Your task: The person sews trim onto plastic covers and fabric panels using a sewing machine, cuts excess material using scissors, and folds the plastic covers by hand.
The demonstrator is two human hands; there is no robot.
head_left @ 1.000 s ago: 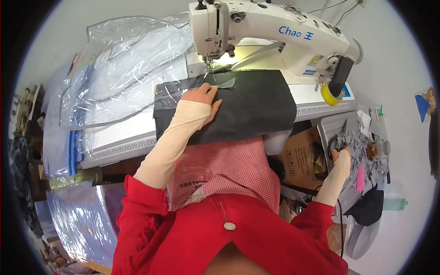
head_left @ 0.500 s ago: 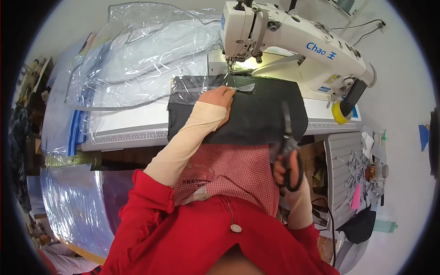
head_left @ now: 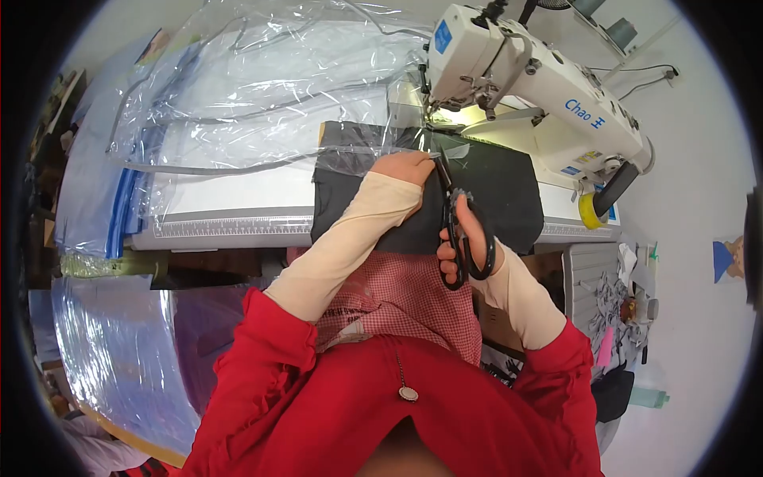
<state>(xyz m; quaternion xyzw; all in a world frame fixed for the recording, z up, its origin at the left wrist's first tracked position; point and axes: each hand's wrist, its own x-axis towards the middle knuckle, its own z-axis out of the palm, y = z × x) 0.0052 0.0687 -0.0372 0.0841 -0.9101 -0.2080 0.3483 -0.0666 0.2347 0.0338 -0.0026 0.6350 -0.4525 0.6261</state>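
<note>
While the right hand [head_left: 469, 238] has its fingers curled through the handles of some black scissors [head_left: 454, 215], blades up near the clear plastic [head_left: 358, 151], the left hand [head_left: 404, 168] is pressing on that plastic over the black fabric [head_left: 501, 187], fingers bunched together, can't tell if they're pinching it. Fabric's on the counter [head_left: 230, 226], right below the sewing machine [head_left: 548, 95].

Your head camera looks forward and down from above your red-sleeved arms [head_left: 270, 342], with your left hand [head_left: 401, 168] and right hand [head_left: 469, 238] fairly near, the sewing machine [head_left: 548, 99] beyond them.
</note>
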